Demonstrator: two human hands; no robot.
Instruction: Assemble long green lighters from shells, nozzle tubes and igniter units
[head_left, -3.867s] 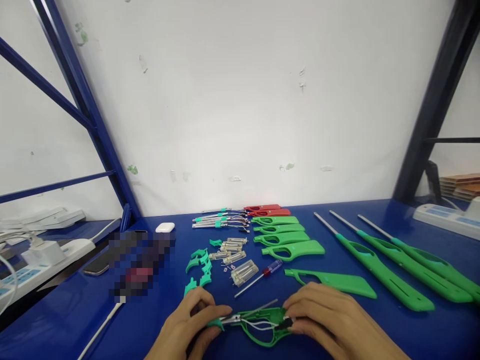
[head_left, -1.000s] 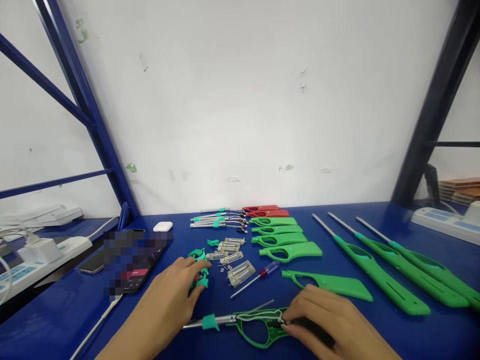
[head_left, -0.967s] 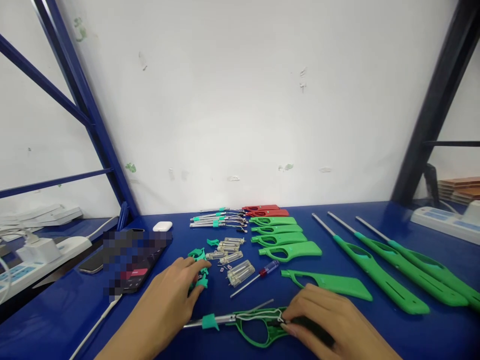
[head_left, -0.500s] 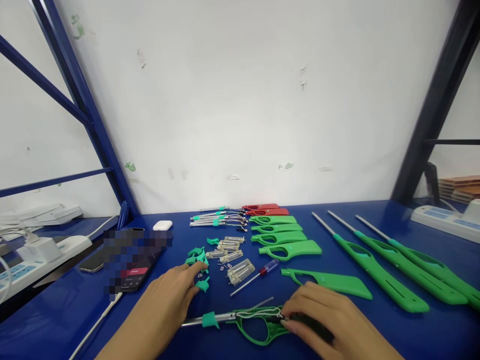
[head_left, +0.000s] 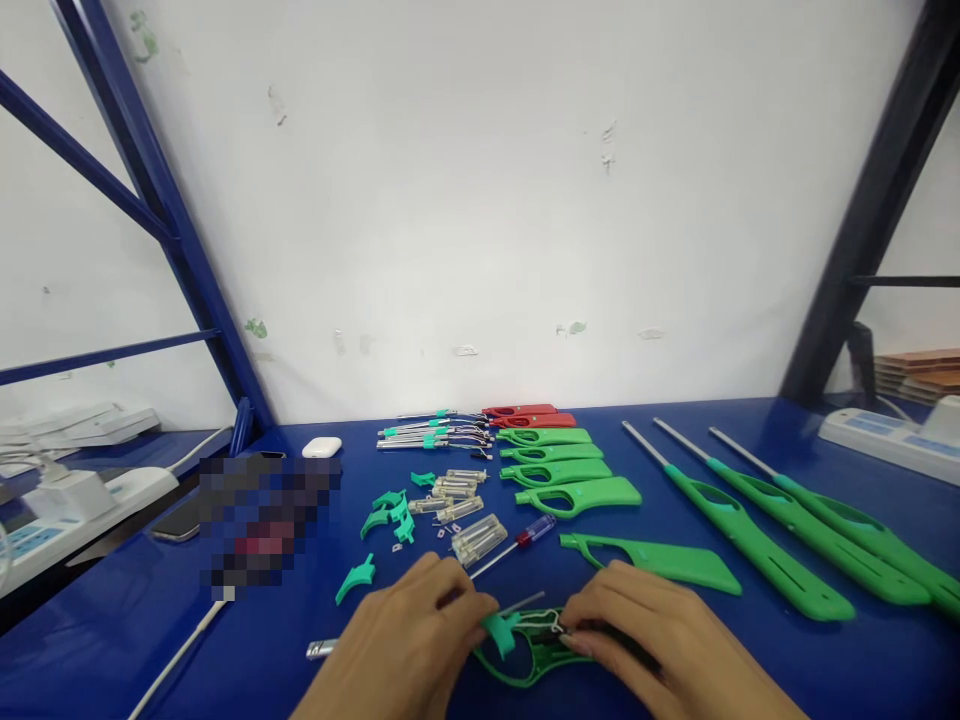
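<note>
In front of me lies an opened green lighter casing (head_left: 517, 675) with a white wire and dark parts inside; its metal tube (head_left: 321, 649) sticks out left, partly behind my wrist. Pinched in my left hand (head_left: 427, 625) is a teal trigger (head_left: 501, 632), held over the casing's finger loop. My right hand (head_left: 630, 625) is closed on the casing's handle end, fingertips at the wire; its palm hides that end. Several loose teal triggers (head_left: 390, 508) and another single trigger (head_left: 355, 577) lie to the left, beside clear fuel tanks (head_left: 478, 538).
A screwdriver (head_left: 534, 530) lies just behind my hands. Green casing halves (head_left: 652, 562) and red ones (head_left: 525, 411) are lined up behind, near metal tubes with wires (head_left: 420, 440). Three assembled lighters (head_left: 750, 540) lie right. Phones, a white earbud case (head_left: 322, 447) and a cable stand left.
My left hand has moved right from the trigger pile to the casing, carrying a teal trigger. One other trigger now lies nearer the left. My right hand has stayed on the casing.
</note>
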